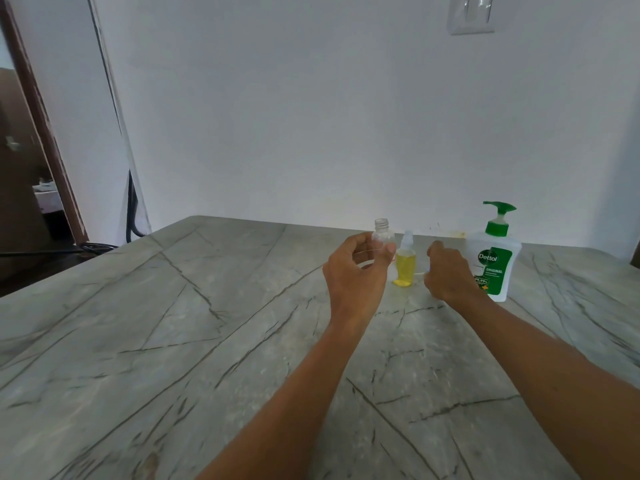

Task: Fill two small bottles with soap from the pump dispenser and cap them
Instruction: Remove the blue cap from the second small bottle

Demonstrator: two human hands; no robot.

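**Head view.** The left hand (356,271) pinches the empty small bottle (383,233) by its body and holds it upright, its threaded neck bare. The right hand (446,271), fingers curled, sits just beside the pump dispenser (495,261); whether it holds a cap cannot be told. Between the hands, on the marble table (173,341), stands the filled bottle (405,265), yellow and capped. Filling should go best with the open neck steady directly under the spout and the pump pressed slowly. Count: two small bottles, one dispenser, two hands.
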